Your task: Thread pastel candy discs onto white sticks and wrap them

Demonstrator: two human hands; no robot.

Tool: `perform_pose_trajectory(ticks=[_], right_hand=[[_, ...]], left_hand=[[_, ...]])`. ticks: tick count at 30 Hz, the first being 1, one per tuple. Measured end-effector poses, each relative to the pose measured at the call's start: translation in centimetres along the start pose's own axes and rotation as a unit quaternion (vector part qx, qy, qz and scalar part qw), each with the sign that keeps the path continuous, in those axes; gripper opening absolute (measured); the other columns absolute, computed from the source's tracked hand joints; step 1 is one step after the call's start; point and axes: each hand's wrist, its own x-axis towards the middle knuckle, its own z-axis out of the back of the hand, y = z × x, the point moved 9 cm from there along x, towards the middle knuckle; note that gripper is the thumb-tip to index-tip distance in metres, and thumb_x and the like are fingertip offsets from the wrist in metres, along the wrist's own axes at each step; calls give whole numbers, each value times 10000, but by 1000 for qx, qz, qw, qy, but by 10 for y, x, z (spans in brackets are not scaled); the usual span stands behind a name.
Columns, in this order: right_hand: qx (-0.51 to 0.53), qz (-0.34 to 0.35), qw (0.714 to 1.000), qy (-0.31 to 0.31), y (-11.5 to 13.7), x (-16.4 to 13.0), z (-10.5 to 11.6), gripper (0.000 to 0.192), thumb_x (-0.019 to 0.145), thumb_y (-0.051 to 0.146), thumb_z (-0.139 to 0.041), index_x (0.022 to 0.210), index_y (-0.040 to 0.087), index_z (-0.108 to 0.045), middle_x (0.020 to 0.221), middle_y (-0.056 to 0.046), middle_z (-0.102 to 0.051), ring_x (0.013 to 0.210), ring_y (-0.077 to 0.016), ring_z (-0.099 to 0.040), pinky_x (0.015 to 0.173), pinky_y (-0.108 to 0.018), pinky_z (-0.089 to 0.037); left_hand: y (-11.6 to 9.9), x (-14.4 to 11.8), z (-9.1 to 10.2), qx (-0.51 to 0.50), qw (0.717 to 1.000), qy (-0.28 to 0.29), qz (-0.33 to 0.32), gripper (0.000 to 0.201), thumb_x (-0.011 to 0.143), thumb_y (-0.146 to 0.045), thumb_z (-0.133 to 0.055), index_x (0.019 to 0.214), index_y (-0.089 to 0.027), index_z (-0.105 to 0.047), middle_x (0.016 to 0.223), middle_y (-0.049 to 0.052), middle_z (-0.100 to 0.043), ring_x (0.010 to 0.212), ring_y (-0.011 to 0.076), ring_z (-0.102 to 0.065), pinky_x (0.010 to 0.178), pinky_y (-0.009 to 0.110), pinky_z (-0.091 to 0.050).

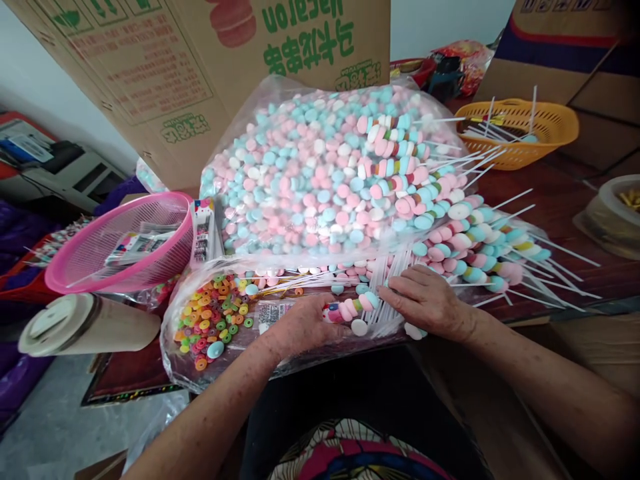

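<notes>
Left hand (305,327) gripping candy skewer (353,308), right hand (425,300) open on white sticks (385,280); box lettering (310,40) upside-down, unreadable.

Cardboard box (200,67): green Chinese print, upside down, unreadable. Small packet (203,230): print too small to read.

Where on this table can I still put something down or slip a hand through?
Bare wood table shows between the orange basket and the finished candy sticks, up to the tub. It is crowded at the front: left hand and right hand rest on loose white sticks, with ring candies, pink basket and cup leftward.
</notes>
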Motion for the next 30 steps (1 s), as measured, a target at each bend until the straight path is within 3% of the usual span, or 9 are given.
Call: perform_pose_trajectory(ticks=[7,13,17,21,24,26,27,29,30], right_hand=[[-27,-9,998,52,0,11,-1,206,853,55,-433,890,148,-613,631,-5,-577,593,-124,-496,541,-281,-316],[-25,15,1000,12,2,16,9,166,837,36,-492,904,142,-600,667,-13,-608,626,-132,-507,561,-282,-322],[-27,30,999,15,12,23,21,181,836,41,-476,930,134,-599,686,-23,-618,618,-138,-508,568,-290,-319],[49,-18,991,121,16,30,15,210,825,61,-424,844,157,-610,639,-5,-581,548,-125,-485,512,-279,-273],[151,-118,959,210,12,26,0,206,840,113,-427,727,184,-584,638,12,-570,529,-103,-487,477,-254,-255],[171,-162,949,210,10,23,-2,226,866,142,-422,711,186,-579,643,10,-576,543,-101,-503,486,-238,-281],[165,-171,951,196,9,22,0,232,876,148,-415,723,185,-586,643,6,-578,552,-104,-510,495,-234,-296],[137,-158,966,149,10,24,9,220,880,141,-414,771,181,-601,641,-5,-583,570,-112,-522,511,-233,-320],[119,-139,976,121,13,26,15,207,874,127,-420,797,177,-606,632,-7,-582,572,-115,-524,515,-235,-325]], left_hand=[[-15,-7,15,173,980,-88,41,335,702,-358,-649,993,-194,-618,866,58,-657,864,244,-588,745,324,-444],[-20,-7,-8,-45,997,58,-25,445,682,-432,-680,1019,-155,-588,778,10,-616,658,141,-559,605,261,-464],[-19,-9,-6,-57,996,67,-9,414,689,-428,-672,983,-153,-580,702,-23,-575,556,103,-510,537,238,-441],[-41,-12,0,124,991,-12,-51,297,716,-389,-646,924,-181,-607,782,8,-621,710,168,-582,644,268,-452],[-60,-20,0,306,945,-91,-66,240,828,-296,-516,1025,-184,-595,885,79,-657,853,237,-608,796,354,-439],[-68,-28,6,335,931,-118,-86,399,831,-327,-531,1201,-180,-504,983,118,-654,948,275,-598,871,406,-411],[-69,-32,11,316,937,-115,-95,562,788,-384,-593,1285,-182,-426,1039,126,-643,989,289,-586,888,413,-405],[-64,-39,26,237,964,-68,-102,898,622,-496,-727,1363,-191,-321,1105,117,-628,1023,297,-576,876,384,-423],[-60,-41,30,196,975,-21,-107,884,591,-507,-743,1334,-206,-372,1109,91,-631,1017,280,-580,865,350,-430]])
